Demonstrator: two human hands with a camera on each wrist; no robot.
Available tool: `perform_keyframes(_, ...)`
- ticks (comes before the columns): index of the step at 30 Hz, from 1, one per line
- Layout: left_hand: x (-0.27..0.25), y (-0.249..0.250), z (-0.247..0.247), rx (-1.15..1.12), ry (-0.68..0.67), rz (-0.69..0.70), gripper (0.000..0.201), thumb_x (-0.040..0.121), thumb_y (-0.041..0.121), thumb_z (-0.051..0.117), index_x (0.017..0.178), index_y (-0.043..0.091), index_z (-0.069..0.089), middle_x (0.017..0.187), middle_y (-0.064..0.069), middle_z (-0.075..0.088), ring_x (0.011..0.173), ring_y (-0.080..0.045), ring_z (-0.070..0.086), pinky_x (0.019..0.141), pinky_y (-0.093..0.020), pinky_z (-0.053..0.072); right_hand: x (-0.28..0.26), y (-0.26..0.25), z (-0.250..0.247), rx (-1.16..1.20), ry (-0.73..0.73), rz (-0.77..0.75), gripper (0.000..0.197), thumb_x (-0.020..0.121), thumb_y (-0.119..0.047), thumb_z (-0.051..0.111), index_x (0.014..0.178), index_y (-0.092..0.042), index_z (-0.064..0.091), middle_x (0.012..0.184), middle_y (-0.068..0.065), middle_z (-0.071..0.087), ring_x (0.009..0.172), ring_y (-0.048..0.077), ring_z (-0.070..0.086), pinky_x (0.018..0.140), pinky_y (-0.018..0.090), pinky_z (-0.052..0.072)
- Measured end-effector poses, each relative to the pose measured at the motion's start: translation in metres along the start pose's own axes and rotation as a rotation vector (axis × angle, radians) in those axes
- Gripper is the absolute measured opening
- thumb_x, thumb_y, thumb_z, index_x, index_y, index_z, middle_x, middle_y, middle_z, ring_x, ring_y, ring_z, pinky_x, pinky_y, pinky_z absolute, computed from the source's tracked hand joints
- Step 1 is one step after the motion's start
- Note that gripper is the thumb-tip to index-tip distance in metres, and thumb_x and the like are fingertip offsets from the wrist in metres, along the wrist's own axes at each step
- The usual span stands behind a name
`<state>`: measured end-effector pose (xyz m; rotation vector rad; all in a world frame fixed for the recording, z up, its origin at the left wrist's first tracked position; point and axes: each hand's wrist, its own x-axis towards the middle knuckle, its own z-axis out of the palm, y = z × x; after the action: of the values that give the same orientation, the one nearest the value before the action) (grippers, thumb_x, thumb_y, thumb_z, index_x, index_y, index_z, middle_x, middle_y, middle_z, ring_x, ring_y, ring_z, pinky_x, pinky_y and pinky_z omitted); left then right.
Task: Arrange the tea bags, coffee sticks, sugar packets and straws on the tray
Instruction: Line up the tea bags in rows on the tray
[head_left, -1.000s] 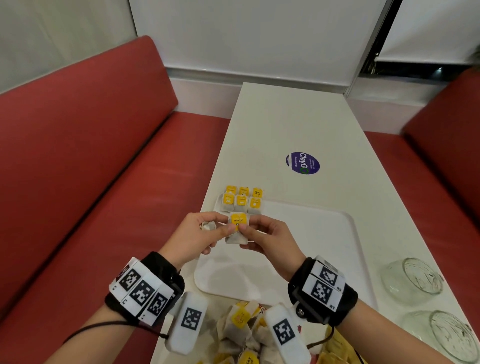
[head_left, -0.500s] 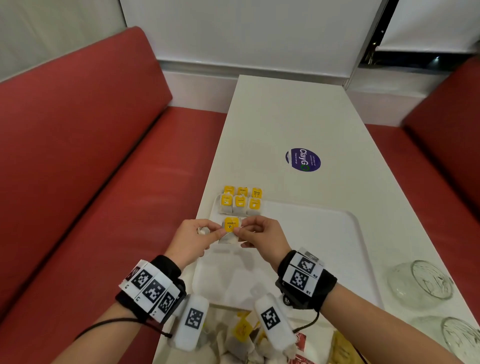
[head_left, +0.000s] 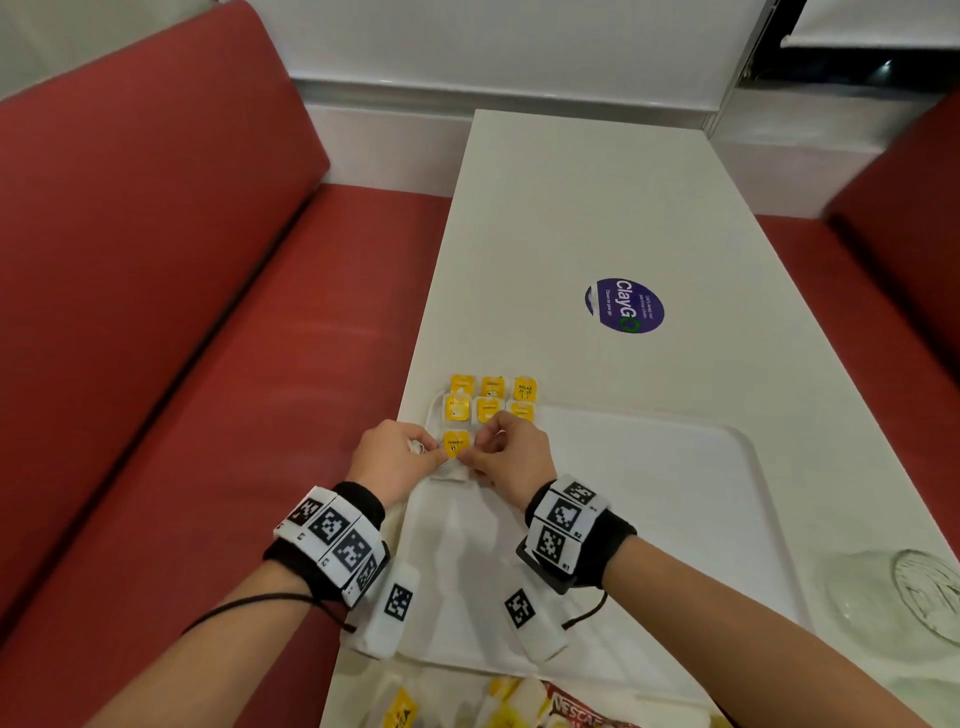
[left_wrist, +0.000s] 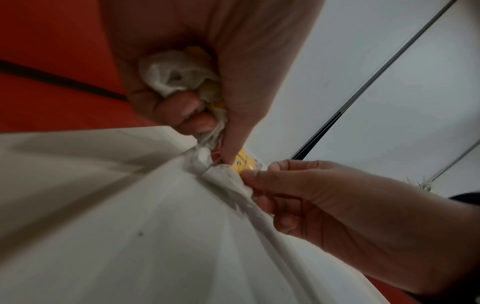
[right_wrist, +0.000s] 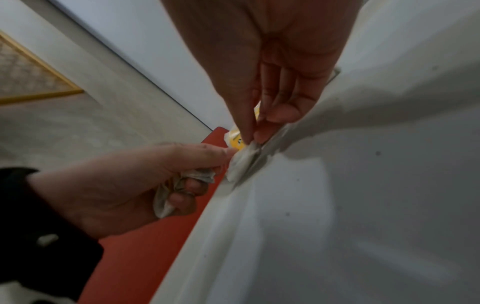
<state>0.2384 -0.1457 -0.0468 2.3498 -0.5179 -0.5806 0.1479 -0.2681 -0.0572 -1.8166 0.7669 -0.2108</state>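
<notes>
Both hands pinch one tea bag (head_left: 456, 448) at the tray (head_left: 675, 519) corner, left of centre in the head view. The left hand (head_left: 392, 457) also clutches spare tea bags (left_wrist: 176, 72); the right hand (head_left: 511, 460) grips only the shared bag, just below six laid-out tea bags (head_left: 491, 397).

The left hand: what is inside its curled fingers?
The left hand holds crumpled white tea bags with a bit of yellow tag. How many are bunched there is hidden by the fingers.

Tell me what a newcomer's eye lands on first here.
First, the grid of yellow-tagged tea bags at the white tray's far left corner. Just nearer, the left hand and right hand pinch one more tea bag down onto the tray; the left hand also holds spare tea bags. Red benches flank the white table.
</notes>
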Motion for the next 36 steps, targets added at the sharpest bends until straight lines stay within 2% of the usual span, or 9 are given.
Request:
perform_keyframes(3, 0.003, 0.001, -0.002, 0.032, -0.006, 0.004, 0.011, 0.079, 0.031, 0.073, 0.073, 0.025, 0.067, 0.091, -0.006, 0.069, 0.091, -0.023, 0.062, 0.069, -0.027, 0.043, 0.004, 0.001, 0.005, -0.058, 0.007, -0.019, 0.029, 0.07, -0.008, 0.073, 0.063, -0.02, 0.048, 0.055, 0.0, 0.058, 0.055, 0.024, 0.063, 0.064, 0.044, 0.056)
perform_keyframes(6, 0.005, 0.003, -0.003, 0.056, -0.012, 0.002, 0.011, 0.08, 0.032, 0.072, 0.073, 0.025, 0.066, 0.084, -0.006, 0.065, 0.088, -0.027, 0.062, 0.064, -0.025, 0.038, 0.007, 0.0, 0.008, -0.112, 0.005, -0.057, 0.03, 0.069, -0.013, 0.073, 0.06, -0.026, 0.048, 0.058, -0.002, 0.058, 0.064, 0.029, 0.064, 0.067, 0.047, 0.055)
perform_keyframes(9, 0.007, 0.004, -0.002, 0.065, -0.017, 0.01, 0.011, 0.081, 0.031, 0.071, 0.074, 0.024, 0.066, 0.076, -0.003, 0.059, 0.087, -0.027, 0.061, 0.064, -0.025, 0.037, 0.009, -0.003, 0.006, -0.163, 0.017, -0.083, 0.033, 0.073, -0.012, 0.072, 0.059, -0.027, 0.045, 0.059, -0.006, 0.055, 0.066, 0.025, 0.062, 0.07, 0.041, 0.053)
perform_keyframes(16, 0.008, 0.006, -0.003, 0.051, -0.014, 0.008, 0.012, 0.081, 0.032, 0.072, 0.075, 0.022, 0.067, 0.079, -0.006, 0.061, 0.087, -0.028, 0.061, 0.063, -0.026, 0.037, 0.016, 0.0, 0.004, -0.245, 0.014, -0.104, 0.034, 0.076, -0.013, 0.07, 0.061, -0.028, 0.044, 0.062, -0.013, 0.051, 0.068, 0.013, 0.054, 0.065, 0.023, 0.04)
perform_keyframes(20, 0.01, 0.008, -0.004, 0.056, -0.007, 0.008, 0.013, 0.081, 0.032, 0.071, 0.073, 0.023, 0.066, 0.086, -0.013, 0.066, 0.089, -0.03, 0.061, 0.062, -0.026, 0.036, 0.019, -0.001, 0.004, -0.302, -0.005, -0.115, 0.022, 0.076, -0.016, 0.07, 0.069, -0.023, 0.05, 0.062, -0.013, 0.051, 0.069, 0.012, 0.054, 0.064, 0.021, 0.036)
perform_keyframes(24, 0.01, 0.008, -0.005, 0.069, -0.015, 0.019, 0.014, 0.081, 0.034, 0.071, 0.073, 0.023, 0.067, 0.074, -0.01, 0.061, 0.089, -0.031, 0.062, 0.061, -0.026, 0.036, 0.017, -0.006, -0.001, -0.318, 0.001, -0.119, 0.019, 0.075, -0.021, 0.071, 0.069, -0.025, 0.053, 0.06, -0.011, 0.05, 0.067, 0.012, 0.053, 0.059, 0.023, 0.036)
perform_keyframes(26, 0.009, 0.006, -0.006, 0.093, -0.004, 0.038, 0.015, 0.08, 0.036, 0.071, 0.076, 0.023, 0.068, 0.069, -0.007, 0.059, 0.089, -0.031, 0.061, 0.06, -0.027, 0.034, 0.01, -0.013, -0.009, -0.372, -0.082, -0.161, 0.008, 0.078, -0.025, 0.068, 0.084, -0.023, 0.062, 0.061, -0.009, 0.051, 0.067, 0.013, 0.051, 0.06, 0.024, 0.039)
perform_keyframes(30, 0.006, 0.002, -0.008, 0.14, 0.035, 0.062, 0.021, 0.078, 0.042, 0.072, 0.086, 0.024, 0.068, 0.069, 0.006, 0.048, 0.08, -0.022, 0.057, 0.055, -0.027, 0.032, -0.01, -0.021, -0.021, -0.707, -0.28, -0.265, 0.038, 0.087, -0.034, 0.057, 0.125, -0.034, 0.055, 0.096, 0.001, 0.067, 0.093, 0.02, 0.059, 0.078, 0.029, 0.045)
perform_keyframes(36, 0.004, 0.0, -0.005, 0.143, 0.028, 0.078, 0.026, 0.073, 0.047, 0.075, 0.085, 0.026, 0.067, 0.075, 0.006, 0.055, 0.076, -0.017, 0.054, 0.06, -0.026, 0.034, -0.014, -0.016, -0.02, -0.837, -0.314, -0.246, 0.047, 0.09, -0.041, 0.05, 0.136, -0.04, 0.042, 0.112, 0.003, 0.063, 0.109, 0.023, 0.056, 0.083, 0.033, 0.047)
